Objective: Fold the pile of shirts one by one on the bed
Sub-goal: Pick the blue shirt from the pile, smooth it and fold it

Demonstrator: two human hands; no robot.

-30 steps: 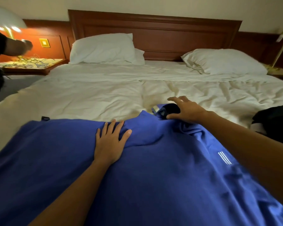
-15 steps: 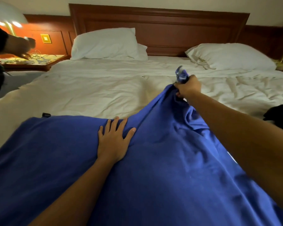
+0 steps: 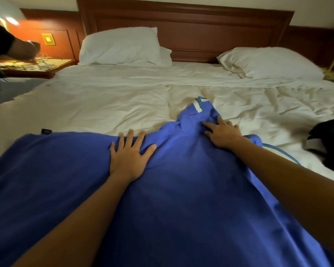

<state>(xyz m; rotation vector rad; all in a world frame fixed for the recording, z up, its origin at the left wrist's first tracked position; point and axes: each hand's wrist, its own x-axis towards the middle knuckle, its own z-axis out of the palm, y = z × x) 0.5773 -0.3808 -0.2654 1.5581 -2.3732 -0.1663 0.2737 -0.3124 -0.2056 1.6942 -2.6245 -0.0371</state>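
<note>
On the rumpled white bed (image 3: 123, 105), the blue shirt (image 3: 181, 199) lies spread near you; your left hand (image 3: 128, 157) and right hand (image 3: 223, 135) press it flat, fingers apart, so anchor left and smooth the bunched sleeve (image 3: 199, 114) outward before folding.

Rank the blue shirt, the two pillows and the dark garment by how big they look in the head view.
1. The blue shirt, also nearest the camera.
2. The left pillow and right pillow: about alike, unranked.
3. The dark garment, cut off by the frame edge.
</note>
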